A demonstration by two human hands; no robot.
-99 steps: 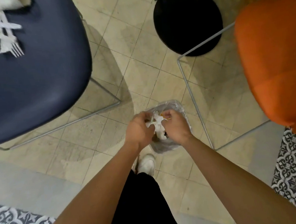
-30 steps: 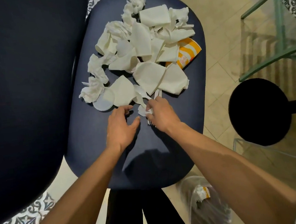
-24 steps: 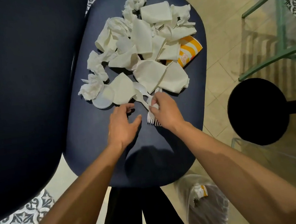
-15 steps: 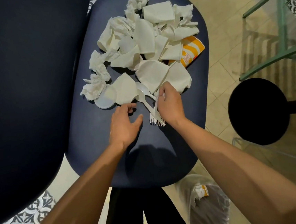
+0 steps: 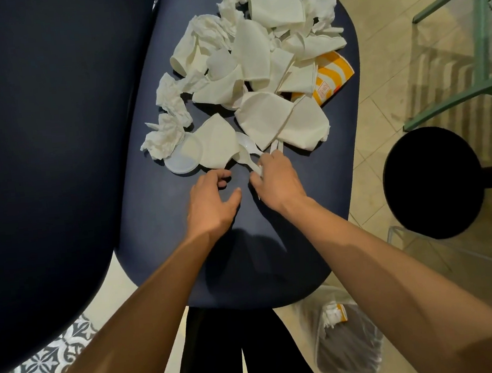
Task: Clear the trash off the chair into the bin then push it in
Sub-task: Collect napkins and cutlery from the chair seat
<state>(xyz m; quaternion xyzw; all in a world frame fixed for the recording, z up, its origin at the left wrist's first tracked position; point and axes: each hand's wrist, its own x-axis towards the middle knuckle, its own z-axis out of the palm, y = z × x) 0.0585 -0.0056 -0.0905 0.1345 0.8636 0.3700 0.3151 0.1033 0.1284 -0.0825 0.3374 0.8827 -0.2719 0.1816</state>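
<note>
The hands, over the bin [image 5: 346,348] a few seconds earlier, are back on the seat of the navy chair [image 5: 275,258], so one load is dropped and the next pick is under way. Over the last second the right hand [image 5: 277,180] slides up along the white plastic forks [image 5: 275,146]. The tines that showed below the palm half a second ago are now covered. Only the handle ends stick out past the fingertips, tucked under a flattened paper cup [image 5: 302,125]. Its fingers are curled down and clamped on the forks. The left hand [image 5: 213,201] has barely moved; it rests just beside, fingers loosely bent, thumb spread, holding nothing.

The forks' long axis runs far to near, leaning slightly left. The handles point at the pile and the tines, by judgement, toward the person. A spoon [image 5: 246,151] lies touching them, bowl toward the pile, handle slanting into the right hand.

Most of the trash [image 5: 257,65] remains heaped on the far half of the seat, an orange-striped cup [image 5: 332,78] at its right edge. The bin stands on the floor past the seat's near edge, right of the person's legs, so the clearing looks far from done
</note>
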